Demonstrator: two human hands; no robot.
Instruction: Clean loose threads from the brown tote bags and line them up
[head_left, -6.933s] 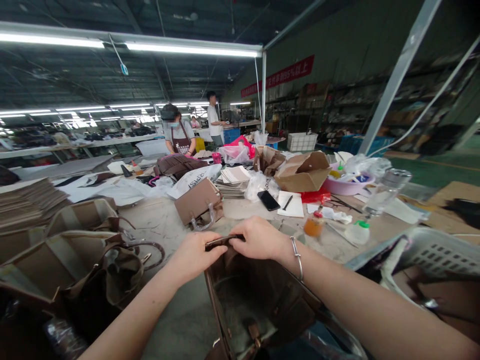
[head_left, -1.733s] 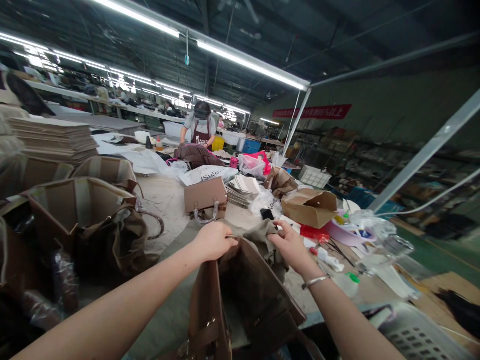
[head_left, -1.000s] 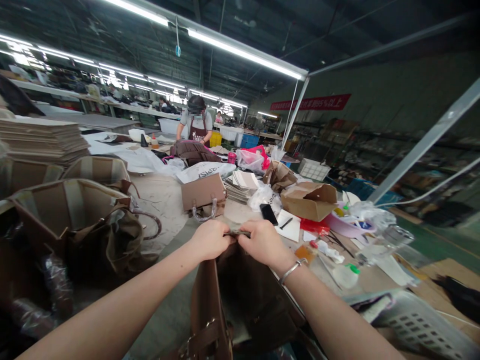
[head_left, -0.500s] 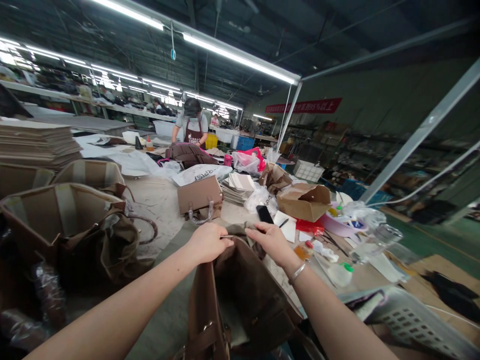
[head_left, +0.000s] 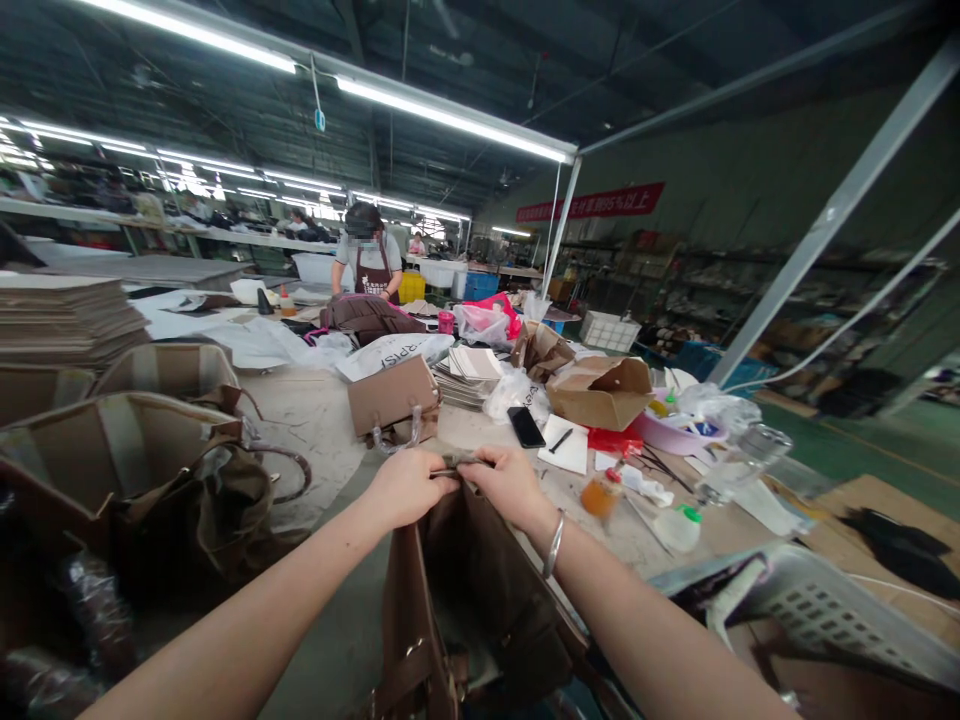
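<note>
Bare worktop [head_left: 300, 410] runs pale between the open bags [head_left: 67, 460] at left and the small tan bag [head_left: 391, 395] ahead, giving me the widest room beyond the left hand [head_left: 411, 488]. At right my margin is tighter: a phone [head_left: 526, 427] and a white pad [head_left: 576, 458] with a pen [head_left: 560, 441] lie just past the right hand [head_left: 511, 485], an orange bottle [head_left: 599, 495] and a green-capped bottle [head_left: 679, 530] are farther right, and a slotted grey basket [head_left: 847, 610] flanks the right forearm. The brown bag [head_left: 487, 605] I am handling from afar sits below both hands and nearer the camera, its mouth open and its walls spread apart. At its far rim I have the left hand's thumb and fingers clamped on the edge and the right hand pinching the same rim just beside it, the two close together
</note>
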